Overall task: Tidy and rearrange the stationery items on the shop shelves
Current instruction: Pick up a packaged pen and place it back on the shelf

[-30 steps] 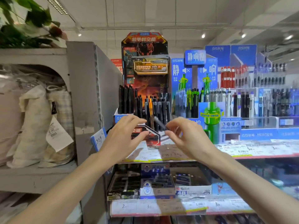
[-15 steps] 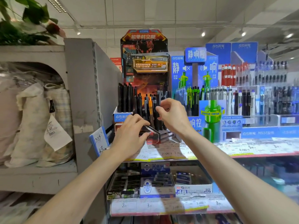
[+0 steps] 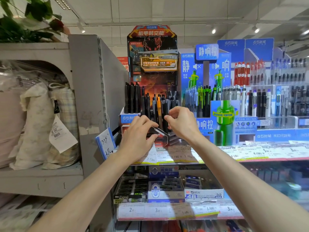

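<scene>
The dark pen that the right hand (image 3: 182, 123) carried loose a second ago, slanted in front of the stand (image 3: 151, 104), is no longer out in the open. Half a second ago the hand had lifted it to the row of pens (image 3: 158, 108), and now the hand sits at that row with thumb and forefinger curled toward the upright barrels. Whether the fingers (image 3: 168, 117) still pinch the pen or have let it go cannot be told; the pen seems to stand among its dark neighbours, next to the orange pen (image 3: 158, 106), and cannot be singled out.

The left hand (image 3: 139, 133) has barely moved over the second. Its curled fingers grip the front edge of the stand's black angular base, thumb below and fingers on top, apparently steadying it.

This suggests one stray pen is back in its slot, or very nearly, so this small piece of the tidying looks close to done. The stand sits on the upper shelf (image 3: 184, 158), against the grey side panel (image 3: 93, 97), with a blue display (image 3: 207, 67) of green and black pens just to its right. Price labels run along the shelf edge, and eraser boxes (image 3: 202, 195) fill the shelf below. To the left, a separate unit holds bagged goods (image 3: 38, 121) with a paper tag.
</scene>
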`<control>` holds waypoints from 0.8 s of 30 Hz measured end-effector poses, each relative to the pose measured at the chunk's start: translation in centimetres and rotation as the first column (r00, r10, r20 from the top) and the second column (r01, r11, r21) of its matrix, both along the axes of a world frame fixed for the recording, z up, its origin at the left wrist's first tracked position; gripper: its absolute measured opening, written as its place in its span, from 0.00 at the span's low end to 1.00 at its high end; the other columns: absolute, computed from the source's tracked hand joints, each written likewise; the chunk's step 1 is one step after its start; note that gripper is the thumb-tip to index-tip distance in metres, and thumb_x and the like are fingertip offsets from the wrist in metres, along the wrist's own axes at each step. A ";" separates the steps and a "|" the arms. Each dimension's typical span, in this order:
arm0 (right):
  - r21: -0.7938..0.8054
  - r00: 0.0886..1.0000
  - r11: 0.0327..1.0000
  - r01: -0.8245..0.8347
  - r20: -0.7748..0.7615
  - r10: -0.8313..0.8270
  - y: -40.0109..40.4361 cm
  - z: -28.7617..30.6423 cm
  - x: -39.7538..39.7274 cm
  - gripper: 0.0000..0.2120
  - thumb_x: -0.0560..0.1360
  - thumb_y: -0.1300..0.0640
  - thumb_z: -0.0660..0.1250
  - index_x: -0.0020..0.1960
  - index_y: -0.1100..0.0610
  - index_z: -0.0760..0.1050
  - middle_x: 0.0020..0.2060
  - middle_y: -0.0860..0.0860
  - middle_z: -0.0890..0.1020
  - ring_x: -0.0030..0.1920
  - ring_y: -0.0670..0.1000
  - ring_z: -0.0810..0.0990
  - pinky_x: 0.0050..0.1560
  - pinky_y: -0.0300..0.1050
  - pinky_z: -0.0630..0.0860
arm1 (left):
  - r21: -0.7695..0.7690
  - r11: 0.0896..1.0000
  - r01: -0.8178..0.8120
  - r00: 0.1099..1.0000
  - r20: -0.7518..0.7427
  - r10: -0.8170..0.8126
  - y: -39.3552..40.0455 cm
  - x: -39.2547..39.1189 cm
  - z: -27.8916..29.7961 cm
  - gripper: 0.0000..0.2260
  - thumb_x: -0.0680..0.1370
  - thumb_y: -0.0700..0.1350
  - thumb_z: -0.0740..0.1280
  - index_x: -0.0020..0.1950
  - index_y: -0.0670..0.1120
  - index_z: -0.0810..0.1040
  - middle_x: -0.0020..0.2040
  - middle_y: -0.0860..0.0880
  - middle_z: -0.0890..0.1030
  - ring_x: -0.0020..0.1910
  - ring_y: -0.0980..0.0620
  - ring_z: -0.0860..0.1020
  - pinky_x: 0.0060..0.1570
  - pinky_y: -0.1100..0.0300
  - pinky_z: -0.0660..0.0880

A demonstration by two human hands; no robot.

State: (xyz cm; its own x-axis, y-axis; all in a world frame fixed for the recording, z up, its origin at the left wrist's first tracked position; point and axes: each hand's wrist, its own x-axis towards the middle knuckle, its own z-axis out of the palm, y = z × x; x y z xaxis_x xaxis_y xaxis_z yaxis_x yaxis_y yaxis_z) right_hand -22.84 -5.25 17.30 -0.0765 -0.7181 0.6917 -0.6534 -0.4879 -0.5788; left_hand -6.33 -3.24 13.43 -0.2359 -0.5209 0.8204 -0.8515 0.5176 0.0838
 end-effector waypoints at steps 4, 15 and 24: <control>0.026 0.999 1.000 0.010 -0.039 -0.009 -0.2 0.1 0.1 0.07 0.76 0.52 0.70 0.52 0.53 0.80 0.42 0.48 0.84 0.45 0.51 0.84 0.54 0.54 0.81 | -0.006 1.000 0.000 1.000 -0.009 0.000 -0.1 0.0 -0.2 0.14 0.77 0.52 0.69 0.62 0.54 0.76 0.53 0.57 0.72 0.56 0.57 0.68 0.51 0.58 0.72; 0.019 0.998 0.999 0.030 -0.054 -0.029 0.3 -0.4 0.4 0.06 0.78 0.52 0.68 0.50 0.54 0.79 0.43 0.49 0.83 0.48 0.51 0.82 0.56 0.54 0.79 | 0.005 1.000 0.009 0.999 -0.048 -0.008 0.2 -0.3 -0.3 0.14 0.76 0.51 0.70 0.62 0.53 0.76 0.52 0.57 0.72 0.56 0.56 0.68 0.52 0.55 0.73; 0.037 0.994 0.999 0.009 -0.107 -0.005 3.6 -1.7 -1.5 0.14 0.79 0.48 0.63 0.60 0.55 0.76 0.51 0.48 0.83 0.51 0.49 0.81 0.56 0.51 0.79 | 0.099 0.985 0.140 0.971 -0.209 -0.117 2.3 0.5 -0.6 0.14 0.79 0.50 0.65 0.65 0.54 0.75 0.61 0.59 0.75 0.62 0.60 0.70 0.64 0.52 0.70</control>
State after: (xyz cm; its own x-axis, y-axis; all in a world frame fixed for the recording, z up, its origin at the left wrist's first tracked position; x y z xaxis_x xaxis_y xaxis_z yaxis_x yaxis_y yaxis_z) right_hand -24.31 -1.68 15.59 -0.0087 -0.7434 0.6687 -0.7162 -0.4621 -0.5230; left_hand -5.79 -0.93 12.88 -0.1421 -0.5886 0.7958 -0.7380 0.5989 0.3111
